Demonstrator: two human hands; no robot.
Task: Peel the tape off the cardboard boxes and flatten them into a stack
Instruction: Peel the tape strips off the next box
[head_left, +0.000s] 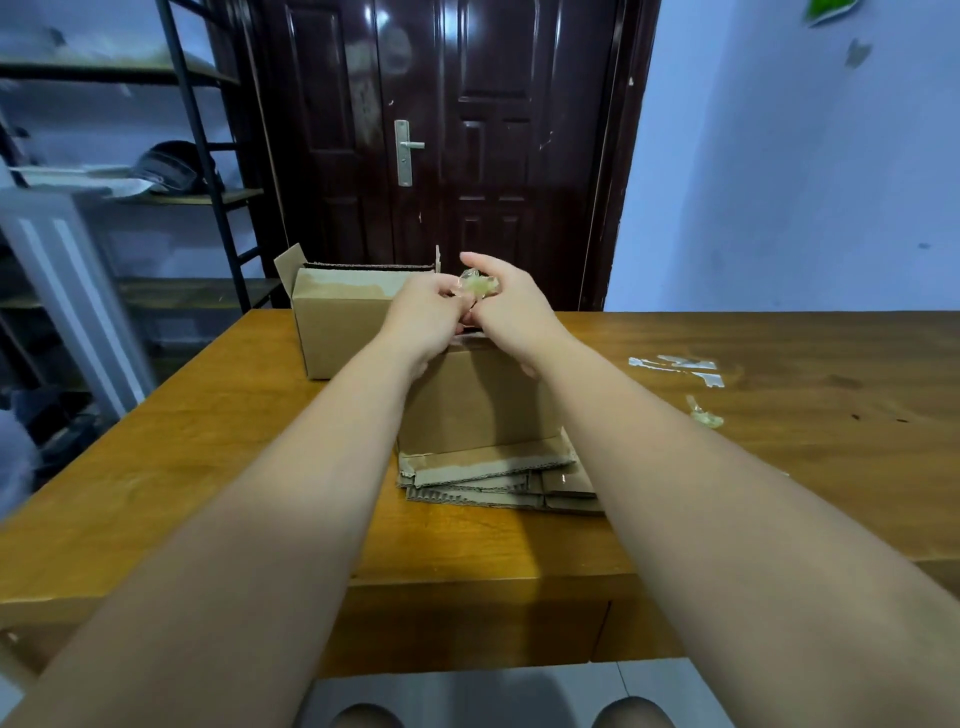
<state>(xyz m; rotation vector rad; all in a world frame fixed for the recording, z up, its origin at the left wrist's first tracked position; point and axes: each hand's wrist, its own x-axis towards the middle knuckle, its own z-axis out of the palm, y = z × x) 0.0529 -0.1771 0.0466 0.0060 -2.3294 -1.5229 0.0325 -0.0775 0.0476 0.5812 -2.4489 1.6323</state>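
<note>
**Tape wad held between both hands above the standing box**

Nearest the viewer, the person's knees (363, 719) showed below the front edge of the wooden table (208, 493). On the table lay the flattened stack (493, 480) of cardboard, its corrugated edges facing the viewer. The standing box (478, 400) rested upright on the stack's far part, showing a plain brown face.

Both forearms reached over this box. Directly above its top edge, the left hand (426, 319) and the right hand (514, 306) met, each with fingers curled in to pinch the wad of tape (479, 285). The wad sat between the two hands, slightly nearer the right. The hands hid whether any strip ran from it down to the box top.

Loose tape scraps (680, 366) lay on the table well to the right, so the right hand was probably the nearer one for setting the wad aside.

Behind the left hand stood the open box (345, 322), its long axis running left to right and its flaps raised. Farthest back was a dark door (467, 130) with a metal door handle (405, 151).

No brand, label or legible writing appeared on either box or on the stack.
</note>
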